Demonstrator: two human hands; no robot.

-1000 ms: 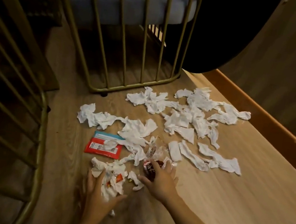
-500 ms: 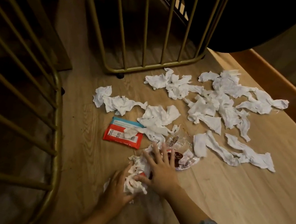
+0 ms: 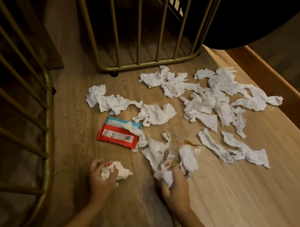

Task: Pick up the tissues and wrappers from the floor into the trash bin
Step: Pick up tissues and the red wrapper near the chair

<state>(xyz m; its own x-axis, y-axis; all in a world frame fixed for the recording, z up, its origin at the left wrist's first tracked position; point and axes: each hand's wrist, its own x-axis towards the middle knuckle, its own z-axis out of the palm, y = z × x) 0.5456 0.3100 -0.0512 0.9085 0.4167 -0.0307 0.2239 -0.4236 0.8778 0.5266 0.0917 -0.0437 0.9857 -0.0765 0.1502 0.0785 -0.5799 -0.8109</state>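
Several crumpled white tissues (image 3: 213,101) lie scattered across the wooden floor. A red and blue wrapper (image 3: 118,135) lies flat near the middle. My left hand (image 3: 101,180) is closed around a wad of tissue with a bit of red wrapper (image 3: 115,170). My right hand (image 3: 175,187) grips a bunch of tissues and a clear crinkled wrapper (image 3: 176,156), lifted just off the floor. No trash bin is in view.
A gold metal chair frame (image 3: 148,66) stands on the floor behind the tissues. Another gold barred frame (image 3: 48,110) curves along the left. A wooden skirting (image 3: 284,94) runs along the right, with a dark round shape (image 3: 246,21) overhead.
Both hands have drawn apart and closed. The left now holds the wad it was pressing on; the right has gathered tissues and the clear wrapper off the floor.
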